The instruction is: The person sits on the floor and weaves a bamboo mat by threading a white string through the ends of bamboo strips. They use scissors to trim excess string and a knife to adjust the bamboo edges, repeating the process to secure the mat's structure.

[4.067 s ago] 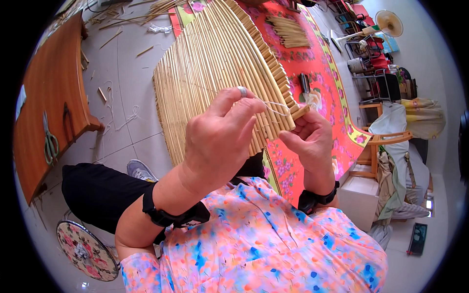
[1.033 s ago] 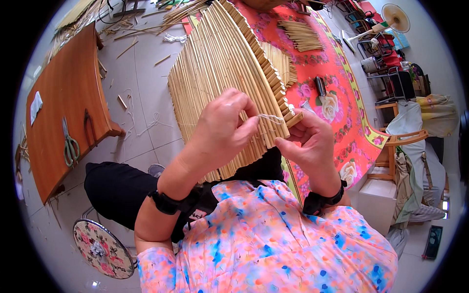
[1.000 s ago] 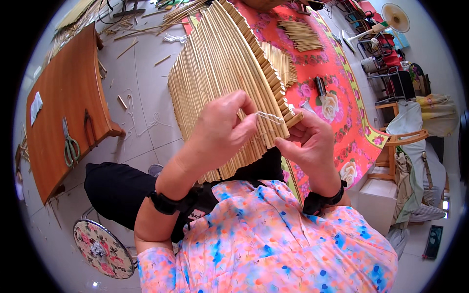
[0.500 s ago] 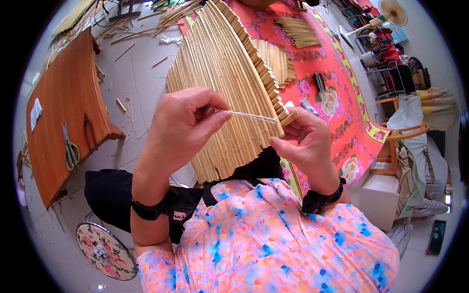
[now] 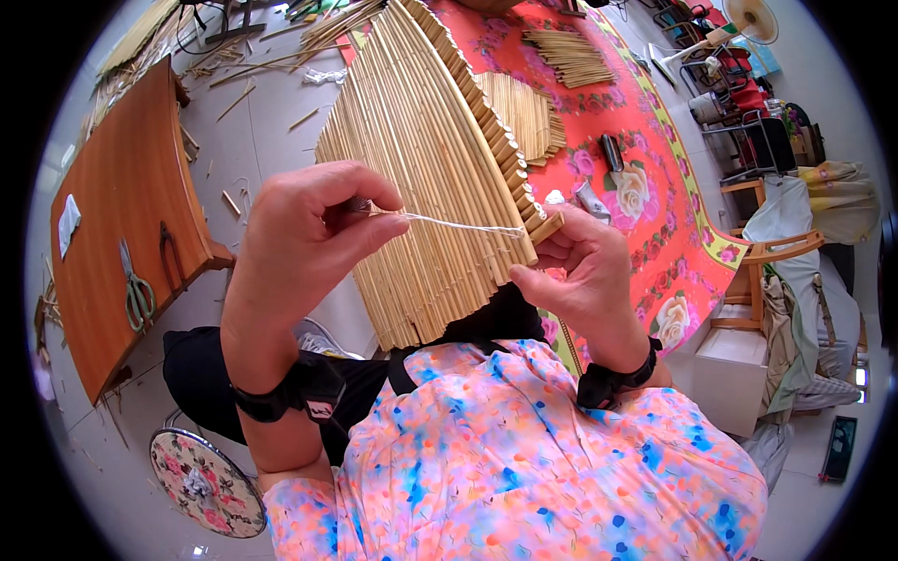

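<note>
Thin white thread (image 5: 463, 225), ribbed stick panel (image 5: 412, 140), curled fingers (image 5: 367, 179)

- From the stick panel's (image 5: 421, 140) middle, the left hand (image 5: 304, 220) was at 8 o'clock, the right hand (image 5: 585, 262) at 4.
- The thread (image 5: 458, 224) ran over the panel, between the hands.
- At 9 o'clock stood the table (image 5: 117, 201); the scissors (image 5: 132, 279) and the pliers (image 5: 166, 240) lay on it.
- At 7 o'clock was the stool (image 5: 210, 481).
- At 2 o'clock, the second panel (image 5: 519, 114) and the stick bundle (image 5: 571, 58) lay on the cloth (image 5: 659, 154).
</note>
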A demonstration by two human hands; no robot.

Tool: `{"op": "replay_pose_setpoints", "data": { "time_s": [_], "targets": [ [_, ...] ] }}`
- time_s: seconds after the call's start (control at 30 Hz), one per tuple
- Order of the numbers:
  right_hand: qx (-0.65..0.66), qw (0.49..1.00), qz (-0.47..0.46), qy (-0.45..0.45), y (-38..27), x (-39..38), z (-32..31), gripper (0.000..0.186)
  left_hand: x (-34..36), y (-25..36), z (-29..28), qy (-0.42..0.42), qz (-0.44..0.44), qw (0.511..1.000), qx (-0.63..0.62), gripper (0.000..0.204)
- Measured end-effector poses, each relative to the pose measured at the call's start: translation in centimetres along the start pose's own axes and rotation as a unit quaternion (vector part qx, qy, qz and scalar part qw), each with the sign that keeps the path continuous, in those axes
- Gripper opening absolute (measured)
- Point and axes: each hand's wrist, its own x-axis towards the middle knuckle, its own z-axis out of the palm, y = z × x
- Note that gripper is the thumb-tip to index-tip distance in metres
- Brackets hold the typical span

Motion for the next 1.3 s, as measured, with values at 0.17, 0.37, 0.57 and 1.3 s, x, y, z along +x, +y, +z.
{"op": "replay_pose_setpoints", "data": {
  "time_s": [0.17,0.37,0.57,1.3],
  "targets": [
    [-0.016,1.0,0.0,0.003,-0.2,-0.1,0.1,0.031,0.1,-0.8,-0.5,0.014,-0.005,1.0,-0.011,0.009],
    [0.018,0.999,0.03,0.024,0.1,-0.1,-0.6,0.021,-0.1,-3.1,-3.6,0.175,-0.045,0.983,-0.012,0.008],
    [0.01,0.999,0.037,0.024,0.0,-0.1,-0.8,0.019,0.2,-3.8,-3.9,0.281,-0.063,0.957,0.026,0.013],
    [0.021,0.999,0.019,0.018,0.0,-0.2,-0.2,0.026,0.7,-0.6,1.1,0.289,0.053,0.85,0.438,0.039]
  ]
}}
